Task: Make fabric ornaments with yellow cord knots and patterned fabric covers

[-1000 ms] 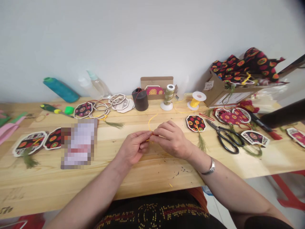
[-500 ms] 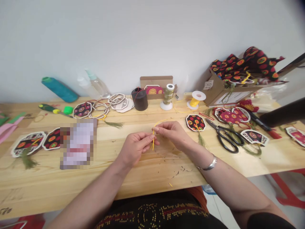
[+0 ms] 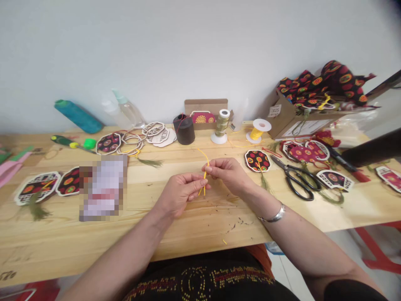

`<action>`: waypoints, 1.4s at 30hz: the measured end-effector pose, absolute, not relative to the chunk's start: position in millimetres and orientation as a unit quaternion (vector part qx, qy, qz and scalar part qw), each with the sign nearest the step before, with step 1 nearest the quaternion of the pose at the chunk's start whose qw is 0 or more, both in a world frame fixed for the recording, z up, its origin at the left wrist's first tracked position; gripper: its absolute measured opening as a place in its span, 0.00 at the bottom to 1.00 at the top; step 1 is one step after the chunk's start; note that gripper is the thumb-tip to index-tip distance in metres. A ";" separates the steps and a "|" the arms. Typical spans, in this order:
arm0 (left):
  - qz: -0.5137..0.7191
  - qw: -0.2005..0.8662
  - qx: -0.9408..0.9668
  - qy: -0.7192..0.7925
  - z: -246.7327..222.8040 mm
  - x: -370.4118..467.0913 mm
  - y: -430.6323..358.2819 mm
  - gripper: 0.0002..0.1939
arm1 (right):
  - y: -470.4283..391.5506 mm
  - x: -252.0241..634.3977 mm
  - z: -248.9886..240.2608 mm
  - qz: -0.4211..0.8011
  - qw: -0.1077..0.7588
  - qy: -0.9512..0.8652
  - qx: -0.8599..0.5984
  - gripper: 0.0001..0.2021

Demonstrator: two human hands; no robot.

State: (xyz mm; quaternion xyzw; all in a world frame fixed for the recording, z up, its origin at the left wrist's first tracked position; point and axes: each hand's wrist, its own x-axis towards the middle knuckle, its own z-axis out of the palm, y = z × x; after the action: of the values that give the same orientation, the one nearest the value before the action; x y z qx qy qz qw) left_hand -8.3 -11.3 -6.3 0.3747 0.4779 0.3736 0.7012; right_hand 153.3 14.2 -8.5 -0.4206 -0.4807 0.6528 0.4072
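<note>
A thin yellow cord [image 3: 204, 154] is pinched between my two hands above the wooden table [image 3: 184, 234]. My left hand [image 3: 184, 190] grips its lower part, and two short ends hang below the fingertips. Close beside it, my right hand [image 3: 224, 172] pinches the cord a little higher, with a curved length rising up and to the left. To the right lies a patterned ornament [image 3: 257, 161] with a green tassel. Black-handled scissors [image 3: 299, 182] rest beyond it.
Along the wall stand a black spool [image 3: 184, 130], a green thread cone [image 3: 222, 125], a yellow cord spool [image 3: 257, 133] and a cardboard box [image 3: 282, 121] of patterned cloth. At left are a blurred-out flat item [image 3: 108, 184], a screwdriver [image 3: 64, 142] and ornaments [image 3: 37, 188].
Both hands have shifted slightly right with the cord. Its upper length now curves up to the left instead of right, and two lower ends show spread apart.
</note>
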 end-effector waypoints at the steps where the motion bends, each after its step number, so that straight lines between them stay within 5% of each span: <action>1: 0.375 0.699 0.374 0.481 -6.1 -7.8 -11.4 0.07 | 14.1 153.3 -8.7 0.651 0.409 -0.480 -0.422 0.11; 31: 0.389 0.689 0.395 0.468 -13.1 -10.1 -9.6 0.07 | 13.2 153.8 -7.7 0.641 0.369 -0.519 -0.429 0.12; 42: 0.480 0.650 0.323 0.493 -13.1 -8.4 -9.0 0.09 | 10.4 152.4 2.0 0.590 0.339 -0.551 -0.483 0.15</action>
State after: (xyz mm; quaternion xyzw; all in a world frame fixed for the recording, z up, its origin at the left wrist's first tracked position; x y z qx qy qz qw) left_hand -8.4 -9.0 -13.1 0.3228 0.4927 0.4798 0.6503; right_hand 152.4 10.4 2.0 -0.4826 -0.5515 0.5900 0.3389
